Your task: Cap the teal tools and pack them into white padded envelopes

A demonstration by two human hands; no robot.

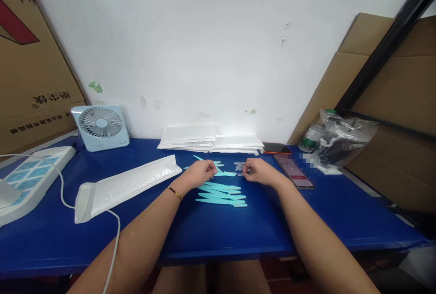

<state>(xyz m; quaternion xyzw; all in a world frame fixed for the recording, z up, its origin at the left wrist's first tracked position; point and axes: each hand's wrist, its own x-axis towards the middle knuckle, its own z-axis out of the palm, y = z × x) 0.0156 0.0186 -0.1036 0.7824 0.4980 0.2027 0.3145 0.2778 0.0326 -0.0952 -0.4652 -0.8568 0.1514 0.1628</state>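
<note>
My left hand (203,172) is closed, with a turquoise eyebrow razor (218,169) at its fingertips. More turquoise razors lie behind and below that hand. In front of me several razors (221,196) lie side by side on the blue table (221,230), their handles toward the left. A small group of clear plastic pieces (238,166), perhaps blade caps, sits between my hands. My right hand (259,171) is pinched shut right beside these clear pieces. What its fingers hold, if anything, is too small and hidden to name.
A long white padded mailer (131,185) lies left, near a white cable (117,235), a power strip (37,176) and a blue fan (101,127). Stacked white mailers (187,138) sit against the wall. Rightward are two phones (293,171) (277,148), a bottle (311,137) and a plastic bag (340,142).
</note>
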